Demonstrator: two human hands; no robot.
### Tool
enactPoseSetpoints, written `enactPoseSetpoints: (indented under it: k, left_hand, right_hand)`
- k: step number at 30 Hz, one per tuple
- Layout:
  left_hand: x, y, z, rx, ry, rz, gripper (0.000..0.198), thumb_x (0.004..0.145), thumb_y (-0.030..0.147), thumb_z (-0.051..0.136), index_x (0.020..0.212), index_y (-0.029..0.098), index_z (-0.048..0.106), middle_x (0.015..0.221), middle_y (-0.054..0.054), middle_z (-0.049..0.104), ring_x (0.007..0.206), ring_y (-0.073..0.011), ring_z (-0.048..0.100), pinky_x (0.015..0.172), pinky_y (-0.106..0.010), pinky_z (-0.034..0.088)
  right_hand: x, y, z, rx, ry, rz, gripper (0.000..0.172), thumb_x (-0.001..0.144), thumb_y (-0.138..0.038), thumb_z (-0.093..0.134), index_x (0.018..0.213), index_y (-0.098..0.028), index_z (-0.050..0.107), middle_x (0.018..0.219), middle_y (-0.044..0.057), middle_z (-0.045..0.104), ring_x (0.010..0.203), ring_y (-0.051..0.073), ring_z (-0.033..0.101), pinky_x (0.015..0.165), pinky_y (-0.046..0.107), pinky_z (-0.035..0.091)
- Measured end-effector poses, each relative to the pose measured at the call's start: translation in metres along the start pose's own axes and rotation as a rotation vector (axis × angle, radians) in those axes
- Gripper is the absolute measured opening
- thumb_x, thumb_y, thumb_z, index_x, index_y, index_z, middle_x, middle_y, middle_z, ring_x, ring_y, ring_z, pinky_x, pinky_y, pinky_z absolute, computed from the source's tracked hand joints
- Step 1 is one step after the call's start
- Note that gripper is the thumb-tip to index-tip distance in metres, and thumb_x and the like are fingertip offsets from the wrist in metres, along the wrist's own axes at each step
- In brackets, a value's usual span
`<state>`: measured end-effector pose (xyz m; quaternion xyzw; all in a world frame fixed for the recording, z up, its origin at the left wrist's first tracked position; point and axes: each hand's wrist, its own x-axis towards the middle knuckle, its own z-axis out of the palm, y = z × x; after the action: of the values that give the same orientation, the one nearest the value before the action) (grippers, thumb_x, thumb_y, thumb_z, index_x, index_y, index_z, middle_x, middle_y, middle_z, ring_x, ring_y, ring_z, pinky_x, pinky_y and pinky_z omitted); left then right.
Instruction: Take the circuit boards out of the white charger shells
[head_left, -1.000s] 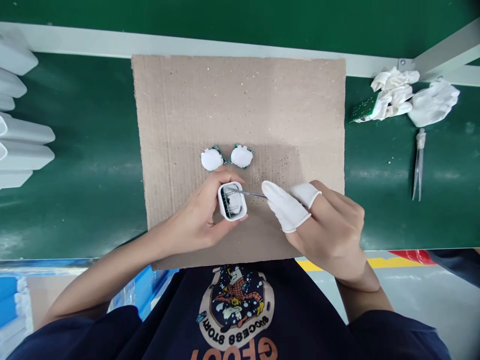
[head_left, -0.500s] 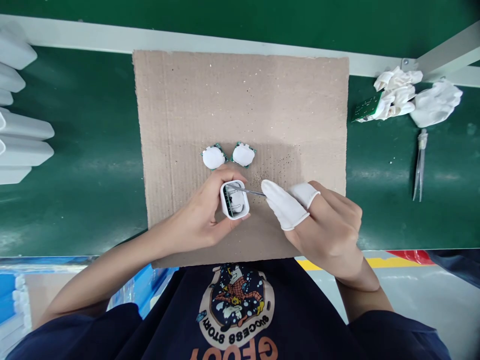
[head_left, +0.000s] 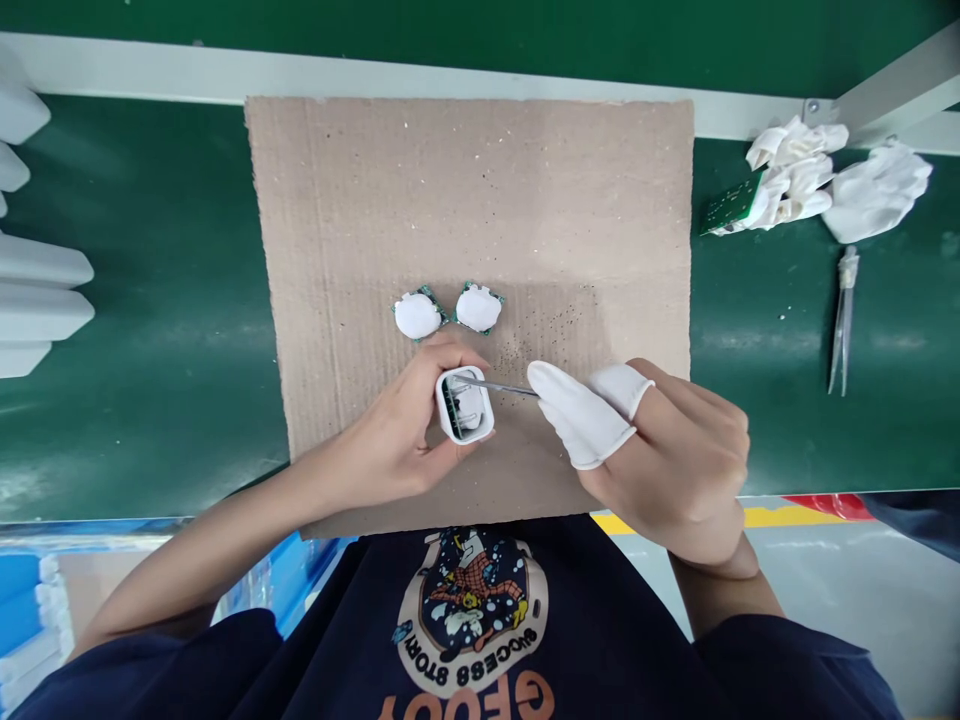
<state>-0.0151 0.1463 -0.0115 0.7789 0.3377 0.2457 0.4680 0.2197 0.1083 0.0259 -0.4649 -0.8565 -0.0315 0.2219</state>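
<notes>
My left hand (head_left: 409,430) is wrapped round a white plastic housing (head_left: 487,425), its open end facing up. Inside it a green circuit board and white parts with thin wires show. My right hand (head_left: 660,450), with white finger cots (head_left: 577,415) on its fingers, pinches a pair of metal tweezers (head_left: 502,387). The tweezers' tip reaches into the housing's mouth near its upper rim; whether it grips anything there I cannot tell. Just beyond my left hand lie two small circuit boards topped with white discs, one on the left (head_left: 418,315) and one on the right (head_left: 478,308).
A cardboard sheet (head_left: 360,200) with dark specks covers the middle of the green table (head_left: 150,300). Several white housings (head_left: 45,290) lie at the left edge. On the right are crumpled finger cots (head_left: 802,165), a green board (head_left: 731,205) and second tweezers (head_left: 844,320).
My right hand has shifted slightly right and back, drawing the tweezers a little outward, with their tip still in the housing. The whole view has shifted slightly.
</notes>
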Motion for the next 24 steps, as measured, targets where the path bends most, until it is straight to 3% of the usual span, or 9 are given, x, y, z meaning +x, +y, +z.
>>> enactPoseSetpoints:
  k: [5,10,16,20,24]
  left_hand:
    - [0.001,0.001,-0.002,0.003,0.008,0.026,0.049,0.083,0.010,0.063,0.124,0.022,0.040,0.107,-0.007,0.053,0.095,-0.0189,0.056,0.078,-0.032,0.050]
    - [0.001,0.000,-0.001,0.025,0.019,0.019,0.050,0.082,0.010,0.064,0.124,0.022,0.040,0.107,-0.007,0.055,0.094,-0.0198,0.056,0.077,-0.033,0.050]
    - [0.001,0.000,0.000,-0.017,-0.002,0.012,0.051,0.083,0.010,0.065,0.124,0.023,0.039,0.106,-0.006,0.053,0.088,-0.0172,0.055,0.073,-0.030,0.050]
    - [-0.003,0.007,-0.002,-0.243,-0.070,-0.110,0.048,0.086,0.022,0.068,0.125,0.026,0.040,0.099,-0.004,0.052,0.078,-0.0144,0.054,0.061,-0.024,0.048]
    - [-0.005,0.016,-0.003,-0.436,-0.084,-0.110,0.044,0.085,0.021,0.069,0.121,0.026,0.044,0.101,-0.004,0.055,0.079,-0.0134,0.056,0.065,-0.024,0.051]
  right_hand:
    - [0.002,-0.003,0.001,0.013,-0.005,-0.015,0.033,0.089,-0.011,0.063,0.122,-0.015,0.061,0.074,0.002,0.058,0.066,0.014,0.050,0.052,0.028,0.035]
    - [0.003,-0.004,0.002,-0.005,-0.026,-0.004,0.040,0.088,-0.010,0.062,0.128,-0.017,0.058,0.070,-0.001,0.055,0.064,0.014,0.048,0.051,0.028,0.034]
    - [0.006,0.001,-0.002,0.018,-0.056,-0.020,0.030,0.088,-0.010,0.063,0.118,-0.014,0.063,0.073,0.001,0.059,0.064,0.014,0.050,0.051,0.028,0.035]
    - [0.009,0.010,-0.005,0.028,0.040,0.168,0.026,0.091,-0.018,0.063,0.117,-0.018,0.066,0.079,0.003,0.064,0.066,0.014,0.057,0.054,0.027,0.041]
    - [0.014,0.018,-0.001,0.021,0.051,0.350,0.022,0.094,-0.016,0.055,0.113,-0.017,0.067,0.081,0.006,0.067,0.070,0.019,0.061,0.060,0.031,0.048]
